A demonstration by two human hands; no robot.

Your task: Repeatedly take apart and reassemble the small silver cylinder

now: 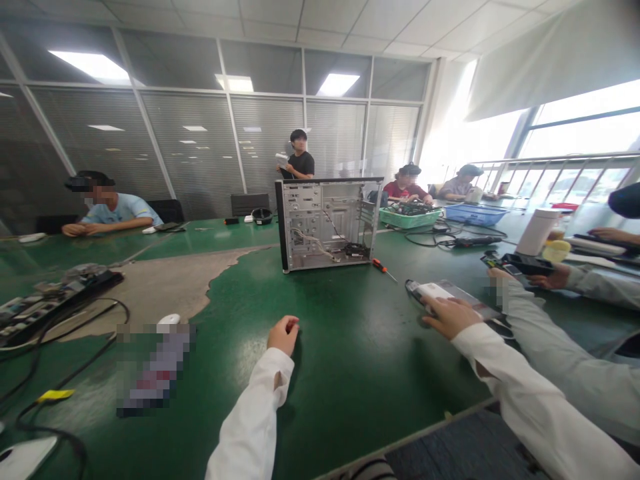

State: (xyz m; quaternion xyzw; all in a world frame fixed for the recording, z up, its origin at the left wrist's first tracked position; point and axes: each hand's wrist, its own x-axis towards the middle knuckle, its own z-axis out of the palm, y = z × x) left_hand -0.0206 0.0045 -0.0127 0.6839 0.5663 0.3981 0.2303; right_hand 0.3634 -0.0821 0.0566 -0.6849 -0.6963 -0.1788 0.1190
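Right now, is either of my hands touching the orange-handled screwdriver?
No, the screwdriver lies on the green table beside the computer case, apart from both your left hand and your right hand.

Tabletop [345, 360] open between hands [284, 335] [450, 315], but case [330, 223] blocks straight ahead and co-worker's sleeve [540, 340] crowds right side.

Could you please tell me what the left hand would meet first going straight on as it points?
The left hand would probably meet the computer case, though depth is hard to judge.
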